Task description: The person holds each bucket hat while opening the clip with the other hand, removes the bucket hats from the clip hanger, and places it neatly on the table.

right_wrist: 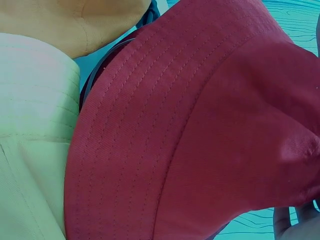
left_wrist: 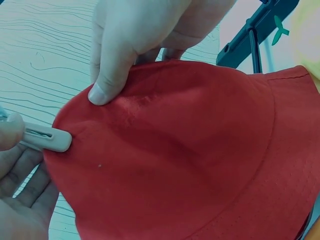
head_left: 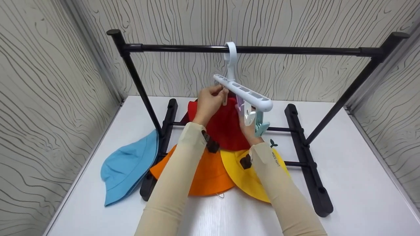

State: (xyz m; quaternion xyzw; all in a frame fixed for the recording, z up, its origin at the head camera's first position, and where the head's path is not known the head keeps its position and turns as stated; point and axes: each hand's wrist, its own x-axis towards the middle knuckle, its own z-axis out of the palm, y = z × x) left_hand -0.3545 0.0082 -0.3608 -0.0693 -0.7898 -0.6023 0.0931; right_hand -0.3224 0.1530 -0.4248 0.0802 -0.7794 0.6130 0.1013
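A red bucket hat (head_left: 223, 126) is held up beneath a white clip hanger (head_left: 244, 91), which hooks over a black bar. My left hand (head_left: 210, 103) pinches a pale clip (head_left: 225, 98) below the hanger's far part. In the left wrist view this clip (left_wrist: 57, 140) sits at the crown's edge, left fingers spread behind it. My right hand (head_left: 248, 129), partly hidden by other clips, grips the crown; its thumb (left_wrist: 107, 87) presses the red cloth from the front. Purple, white and teal clips (head_left: 261, 126) hang from the hanger's near part.
An orange hat (head_left: 210, 177) and a yellow hat (head_left: 242, 175) with a green sprout lie in front on the white table (head_left: 357, 183). A blue hat (head_left: 129, 167) leans by the left foot of the black rack (head_left: 308, 157). Patterned walls enclose the table.
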